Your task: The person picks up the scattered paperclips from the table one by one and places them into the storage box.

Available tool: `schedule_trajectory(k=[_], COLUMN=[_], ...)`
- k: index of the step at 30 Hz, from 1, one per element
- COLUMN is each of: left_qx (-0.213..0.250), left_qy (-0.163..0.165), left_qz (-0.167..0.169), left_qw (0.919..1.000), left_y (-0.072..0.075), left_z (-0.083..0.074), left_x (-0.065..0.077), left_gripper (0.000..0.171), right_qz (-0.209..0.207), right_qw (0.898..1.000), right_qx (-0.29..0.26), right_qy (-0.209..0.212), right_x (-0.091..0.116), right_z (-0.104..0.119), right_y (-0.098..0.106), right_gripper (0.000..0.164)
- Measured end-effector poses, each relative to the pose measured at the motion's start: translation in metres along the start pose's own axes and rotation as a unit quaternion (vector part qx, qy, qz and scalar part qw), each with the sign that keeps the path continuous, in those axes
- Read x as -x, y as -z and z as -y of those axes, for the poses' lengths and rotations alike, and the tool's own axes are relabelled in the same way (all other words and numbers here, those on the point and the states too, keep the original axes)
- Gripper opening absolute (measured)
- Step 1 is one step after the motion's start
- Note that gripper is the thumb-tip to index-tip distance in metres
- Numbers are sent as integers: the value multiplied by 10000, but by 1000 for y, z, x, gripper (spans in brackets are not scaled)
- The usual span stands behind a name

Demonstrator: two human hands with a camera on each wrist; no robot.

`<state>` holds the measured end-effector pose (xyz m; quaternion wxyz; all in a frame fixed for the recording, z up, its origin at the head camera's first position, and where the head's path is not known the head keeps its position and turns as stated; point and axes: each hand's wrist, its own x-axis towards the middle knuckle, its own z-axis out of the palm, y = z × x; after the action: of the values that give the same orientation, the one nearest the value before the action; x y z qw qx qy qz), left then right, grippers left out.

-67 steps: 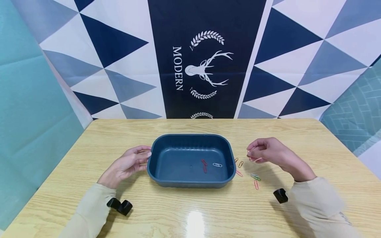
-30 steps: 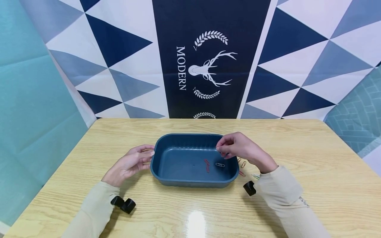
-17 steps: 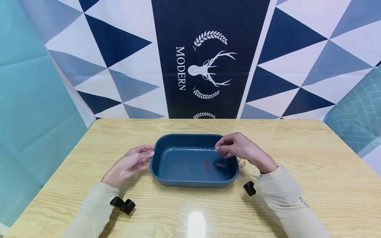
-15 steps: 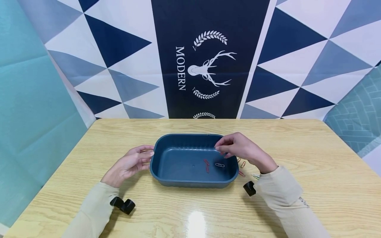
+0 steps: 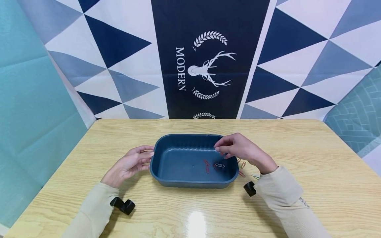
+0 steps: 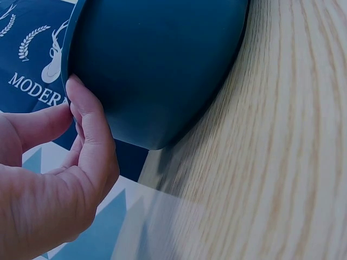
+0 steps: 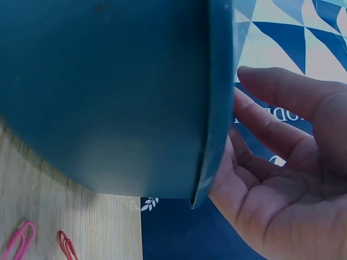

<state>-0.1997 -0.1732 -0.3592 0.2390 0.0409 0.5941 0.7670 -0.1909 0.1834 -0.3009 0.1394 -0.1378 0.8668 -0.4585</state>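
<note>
A dark blue plastic bin (image 5: 190, 184) stands on the table. My left hand (image 5: 131, 164) pinches its left rim between thumb and fingers, as the left wrist view confirms. Over the bin's right side hovers my right hand (image 5: 244, 150); in the right wrist view its thumb and fingers are apart, with nothing seen between them. Inside the bin lie a white paper clip (image 5: 219, 165) and red paper clips (image 5: 207, 169). A dark reddish shape (image 5: 214, 166), apparently another paper clip, shows beside the white one.
Outside the bin's right wall are an orange paper clip (image 5: 243, 164), a red paper clip (image 5: 241, 174) and a green paper clip (image 5: 255, 176), partly hidden by the right wrist. A patterned cloth (image 5: 125, 66) hangs behind the wooden table (image 5: 160, 215).
My right hand has moved left from the table to above the bin and its fingers have parted. A reddish shape now appears by the white paper clip. The left hand stays on the rim.
</note>
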Motion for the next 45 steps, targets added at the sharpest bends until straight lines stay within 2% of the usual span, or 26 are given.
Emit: schedule_trajectory(k=[11, 16, 24, 37, 45], left_qx=[-49, -52, -10, -51, -6], left_qy=[39, 46, 50, 37, 33], left_qz=[-56, -58, 9, -41, -2], left_qw=[10000, 10000, 10000, 10000, 10000], left_y=[1, 2, 0, 0, 1], left_z=[1, 1, 0, 0, 1], left_x=[0, -1, -1, -3, -3], left_gripper=[25, 26, 26, 24, 23], right_qz=[-51, -344, -705, -661, -695], right_qw=[9999, 9991, 9972, 9945, 9925], right_qx=[62, 206, 257, 631, 732], right_qy=[85, 160, 51, -505, -687], right_x=[0, 6, 20, 54, 80], right_z=[-5, -11, -23, -63, -92], right_y=[2, 9, 22, 44, 66], right_gripper=[27, 25, 25, 31, 33])
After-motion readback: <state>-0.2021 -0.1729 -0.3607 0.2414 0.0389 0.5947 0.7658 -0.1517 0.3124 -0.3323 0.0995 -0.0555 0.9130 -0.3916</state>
